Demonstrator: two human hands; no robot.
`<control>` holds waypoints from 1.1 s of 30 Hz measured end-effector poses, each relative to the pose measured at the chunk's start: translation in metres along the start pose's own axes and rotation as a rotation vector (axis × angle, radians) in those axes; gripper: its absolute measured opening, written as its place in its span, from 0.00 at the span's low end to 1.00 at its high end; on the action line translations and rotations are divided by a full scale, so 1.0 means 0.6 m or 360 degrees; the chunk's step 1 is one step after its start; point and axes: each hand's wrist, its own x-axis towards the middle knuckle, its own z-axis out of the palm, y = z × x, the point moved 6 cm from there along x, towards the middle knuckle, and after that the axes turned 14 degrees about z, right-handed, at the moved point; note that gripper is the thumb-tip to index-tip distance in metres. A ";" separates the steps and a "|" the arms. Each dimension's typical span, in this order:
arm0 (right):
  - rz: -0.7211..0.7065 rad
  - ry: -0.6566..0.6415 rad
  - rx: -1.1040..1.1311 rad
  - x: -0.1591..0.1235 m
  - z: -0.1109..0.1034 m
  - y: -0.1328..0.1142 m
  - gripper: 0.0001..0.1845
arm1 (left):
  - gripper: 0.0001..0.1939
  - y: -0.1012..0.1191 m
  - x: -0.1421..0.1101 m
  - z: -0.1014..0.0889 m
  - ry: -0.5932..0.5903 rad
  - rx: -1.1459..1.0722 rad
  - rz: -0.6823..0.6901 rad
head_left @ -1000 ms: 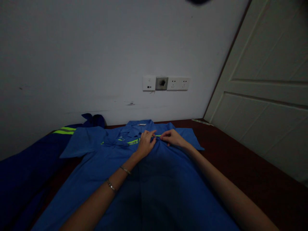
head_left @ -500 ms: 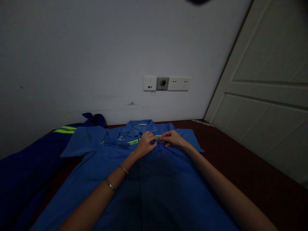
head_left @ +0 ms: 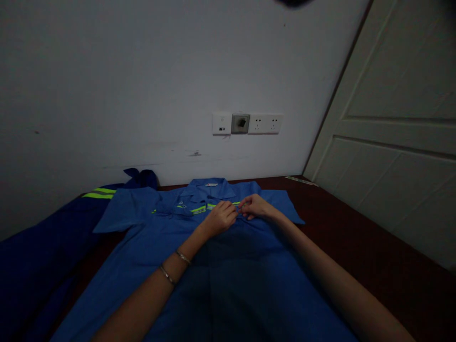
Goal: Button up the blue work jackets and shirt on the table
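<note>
A blue short-sleeved work shirt point(head_left: 156, 256) lies spread out with its collar toward the wall. A yellow-green reflective stripe point(head_left: 198, 210) crosses its chest. Both hands meet at the chest, right of the front opening. My left hand point(head_left: 221, 218) is closed with its fingertips pinching the shirt cloth just below the stripe. Close beside it, my right hand point(head_left: 253, 206) pinches the same area between thumb and forefinger. The exact bit of cloth between the fingertips is too small and dark to make out. Two bracelets point(head_left: 183, 257) circle my left wrist and forearm.
A darker blue garment point(head_left: 46, 237) with a reflective band lies at the left. The dark red surface point(head_left: 342, 237) runs up to a wall with sockets point(head_left: 265, 124). A pale panelled door point(head_left: 399, 142) stands at the right. A printed strip point(head_left: 301, 181) lies near the wall.
My left hand has shifted slightly down and right, its fingers now curled closer to my right hand. My right hand stays nearly in place. The shirt lies as before.
</note>
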 end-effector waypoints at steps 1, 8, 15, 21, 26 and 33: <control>0.0000 0.0007 0.0004 -0.001 0.000 -0.001 0.07 | 0.10 0.000 0.001 0.001 0.0003 0.0002 -0.0006; 0.0016 0.0094 -0.0071 0.009 0.000 0.001 0.07 | 0.11 0.003 0.001 0.004 0.0005 0.0051 0.0009; -0.0099 0.0279 -0.0409 0.000 0.007 -0.008 0.06 | 0.11 0.011 0.002 0.000 0.0078 0.0106 0.0041; -0.0329 0.0288 -0.0440 -0.006 0.004 -0.019 0.04 | 0.09 -0.010 -0.005 -0.008 0.0223 -0.0114 -0.0239; -0.0404 0.0077 -0.0206 -0.006 -0.010 -0.024 0.09 | 0.07 -0.041 -0.016 -0.003 0.0553 -0.0461 -0.0571; -0.0522 0.0073 -0.0279 -0.005 -0.004 -0.025 0.14 | 0.04 -0.062 -0.020 0.009 0.0622 -0.0729 -0.0891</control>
